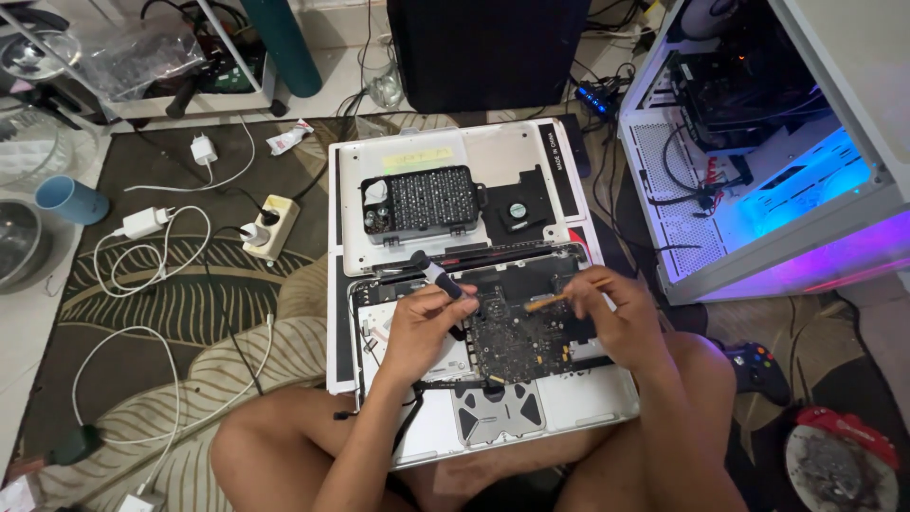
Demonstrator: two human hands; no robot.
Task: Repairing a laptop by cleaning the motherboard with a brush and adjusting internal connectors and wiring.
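From the head camera, the opened laptop (493,379) lies across the person's lap on the floor, its dark circuit board (517,332) bare in the middle. The left hand (422,322) has its fingers closed around a black-handled screwdriver (436,273), tip down at the board's left edge; the right hand (611,318) pinches a thin orange stick (559,300) over the board. The board looks light, stiff and fragile, best held by its edges; the screwdriver's handle gives the firm grip.
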